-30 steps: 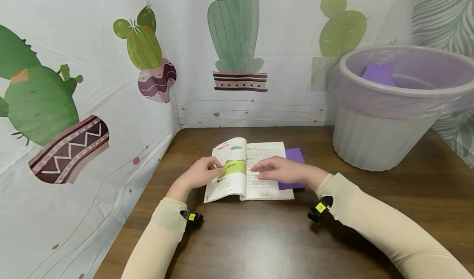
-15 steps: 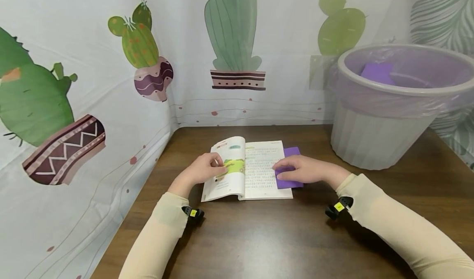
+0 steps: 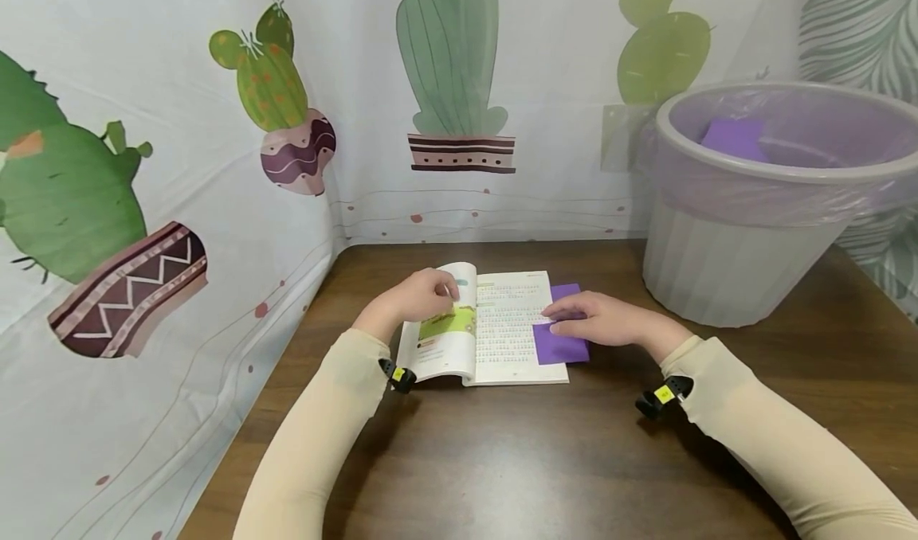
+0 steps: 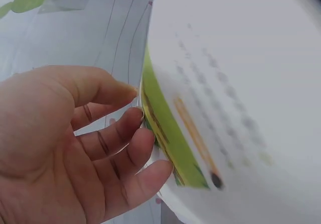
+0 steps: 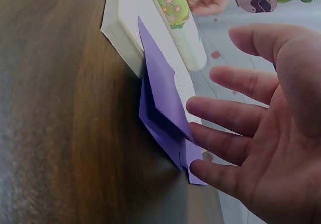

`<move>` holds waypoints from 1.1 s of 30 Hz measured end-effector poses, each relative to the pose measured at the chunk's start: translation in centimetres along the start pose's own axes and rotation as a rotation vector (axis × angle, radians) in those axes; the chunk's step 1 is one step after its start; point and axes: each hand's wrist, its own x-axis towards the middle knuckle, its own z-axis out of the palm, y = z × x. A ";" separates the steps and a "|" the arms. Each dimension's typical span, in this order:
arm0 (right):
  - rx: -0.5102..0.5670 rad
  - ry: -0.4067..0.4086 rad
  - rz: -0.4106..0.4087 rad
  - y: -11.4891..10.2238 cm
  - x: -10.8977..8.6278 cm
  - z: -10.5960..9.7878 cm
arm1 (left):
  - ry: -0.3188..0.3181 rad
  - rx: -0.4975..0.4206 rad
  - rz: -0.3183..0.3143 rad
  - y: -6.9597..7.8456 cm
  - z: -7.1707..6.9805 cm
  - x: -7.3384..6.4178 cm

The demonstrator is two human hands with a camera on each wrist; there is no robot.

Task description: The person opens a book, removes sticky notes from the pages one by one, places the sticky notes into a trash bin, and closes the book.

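An open book (image 3: 509, 329) with printed pages lies on the brown table. Over its left page, which carries a green picture band, is my left hand (image 3: 418, 297). Its fingers bend loosely, with a gap between thumb and fingertips; in the left wrist view the fingertips (image 4: 163, 171) overlap the page (image 4: 241, 58). A folded purple paper (image 3: 559, 353) lies across the right page and sticks out past the book's edge. My right hand (image 3: 610, 318) is over this paper, fingers extended. In the right wrist view, its spread fingertips are right by a raised purple flap (image 5: 163, 86).
A grey bin (image 3: 710, 261) lined with a clear purplish bag stands at the back right of the table. Another purple piece (image 3: 735, 138) shows inside it. A white cloth with cactus prints (image 3: 459, 62) hangs behind and to the left.
My right hand has moved right, from over the right page to the purple paper. The left hand has shifted up and a little right over the left page.
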 end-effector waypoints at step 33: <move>0.073 0.064 0.029 1.6 -0.4 0.1 | 0.092 0.056 -0.218 5.3 0.9 8.5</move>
